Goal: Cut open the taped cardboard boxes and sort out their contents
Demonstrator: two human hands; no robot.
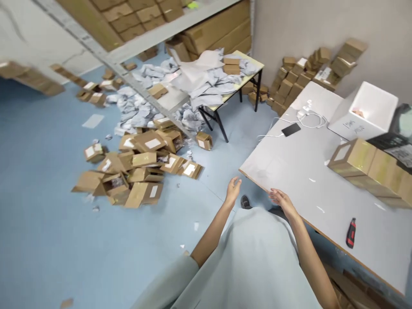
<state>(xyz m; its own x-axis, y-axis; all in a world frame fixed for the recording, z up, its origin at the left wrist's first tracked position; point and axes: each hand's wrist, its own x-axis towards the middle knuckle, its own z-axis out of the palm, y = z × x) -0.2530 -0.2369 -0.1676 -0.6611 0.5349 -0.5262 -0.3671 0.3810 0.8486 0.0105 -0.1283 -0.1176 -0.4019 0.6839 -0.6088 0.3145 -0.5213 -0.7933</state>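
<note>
My left hand [233,189] hangs in the air over the floor, just off the near corner of the white table [283,159]. Its thumb and fingers are apart, with nothing between them. My right hand [280,199] is at the table's edge, fingers loosely stretched and holding nothing; whether it touches the tabletop I cannot tell. Farther along the table lie a dark phone [291,129] with a white cable [312,120] beside it. A red and black box cutter [351,234] rests near the table's front edge, to the right of my right hand.
Cardboard boxes [370,167] and a white foam box [362,111] stand on the table. Opened cartons [141,163] are heaped on the blue floor at left. Crumpled paper [135,109] spreads beneath a shelf rack [151,36] and over a small folding table [254,64].
</note>
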